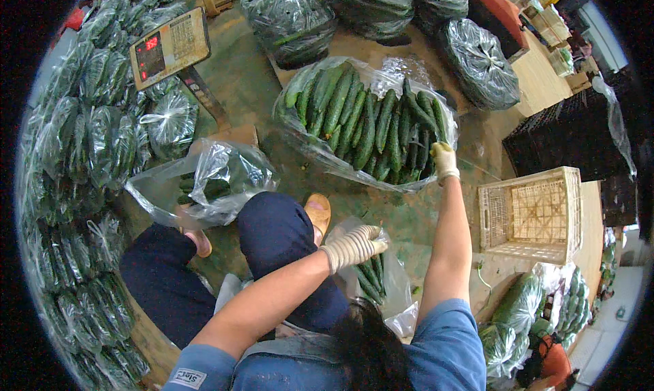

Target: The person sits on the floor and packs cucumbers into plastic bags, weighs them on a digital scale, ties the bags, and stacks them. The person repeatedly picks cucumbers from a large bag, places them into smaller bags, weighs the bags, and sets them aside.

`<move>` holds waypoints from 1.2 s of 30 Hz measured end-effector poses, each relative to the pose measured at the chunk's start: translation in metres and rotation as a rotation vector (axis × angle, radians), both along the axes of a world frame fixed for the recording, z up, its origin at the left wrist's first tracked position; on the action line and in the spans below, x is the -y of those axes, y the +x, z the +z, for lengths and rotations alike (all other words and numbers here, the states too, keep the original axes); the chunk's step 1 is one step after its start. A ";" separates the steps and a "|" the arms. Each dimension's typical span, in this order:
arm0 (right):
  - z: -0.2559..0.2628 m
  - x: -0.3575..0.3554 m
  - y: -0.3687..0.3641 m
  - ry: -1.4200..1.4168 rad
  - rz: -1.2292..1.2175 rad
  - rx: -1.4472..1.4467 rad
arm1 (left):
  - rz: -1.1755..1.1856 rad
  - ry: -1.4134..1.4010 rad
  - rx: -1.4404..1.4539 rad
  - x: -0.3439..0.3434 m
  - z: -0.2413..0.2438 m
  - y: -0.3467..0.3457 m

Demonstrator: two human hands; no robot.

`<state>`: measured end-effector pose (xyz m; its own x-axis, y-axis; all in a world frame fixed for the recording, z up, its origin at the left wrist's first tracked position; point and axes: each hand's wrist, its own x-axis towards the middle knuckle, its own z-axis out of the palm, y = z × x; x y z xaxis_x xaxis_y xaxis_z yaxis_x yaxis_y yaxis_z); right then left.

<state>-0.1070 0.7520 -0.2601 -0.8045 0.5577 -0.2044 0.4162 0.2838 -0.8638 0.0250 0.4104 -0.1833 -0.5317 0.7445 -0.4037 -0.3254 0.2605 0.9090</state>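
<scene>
My right hand (444, 161), in a cream knit glove, grips a cucumber (438, 116) at the right edge of a large opened clear plastic bag (311, 130). Many dark green cucumbers (345, 107) lie side by side in that bag. Beside my right knee, my left hand (354, 248) wears a striped glove and holds the edge of a smaller clear bag (394, 276). A few cucumbers (370, 278) show inside it, partly hidden by the hand. Another open clear bag (225, 181) with cucumbers sits in front of my left leg, near the scale.
A platform scale's lit display (170, 48) stands at upper left. Packed bags of cucumbers (76, 135) are stacked along the left. Large filled bags (288, 23) stand at the back. At right are a plastic crate (531, 214), black stacked crates (562, 130) and a person in orange (554, 360).
</scene>
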 end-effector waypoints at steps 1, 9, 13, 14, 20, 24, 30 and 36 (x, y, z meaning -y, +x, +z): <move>0.011 -0.001 0.006 -0.465 -0.077 0.010 | -0.008 0.009 0.029 0.002 0.003 -0.001; 0.029 0.031 0.043 -0.170 -0.154 -0.217 | -0.076 0.014 0.072 0.001 -0.004 0.003; -0.008 0.018 0.033 0.547 -0.135 -0.113 | -0.097 -0.016 0.054 -0.001 0.001 0.000; -0.019 0.008 0.037 0.725 -0.149 -0.076 | -0.102 -0.008 0.053 -0.003 0.003 0.000; -0.006 0.020 0.025 0.614 -0.132 0.245 | -0.094 -0.032 0.004 0.009 -0.003 -0.006; 0.047 0.026 0.043 -0.166 -0.021 0.234 | -0.098 -0.156 -0.222 0.024 0.011 -0.013; 0.052 0.030 0.174 -1.058 -0.039 -0.042 | -0.203 -0.197 -0.384 0.015 -0.010 -0.006; 0.089 0.144 0.257 -1.090 0.136 -0.278 | -0.105 -0.019 0.223 0.011 0.002 -0.008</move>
<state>0.1501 0.6084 -0.1713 -0.9383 0.0965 -0.3322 0.1940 -0.6483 -0.7362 0.0167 0.3990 -0.1817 -0.3482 0.7820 -0.5169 -0.4878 0.3197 0.8123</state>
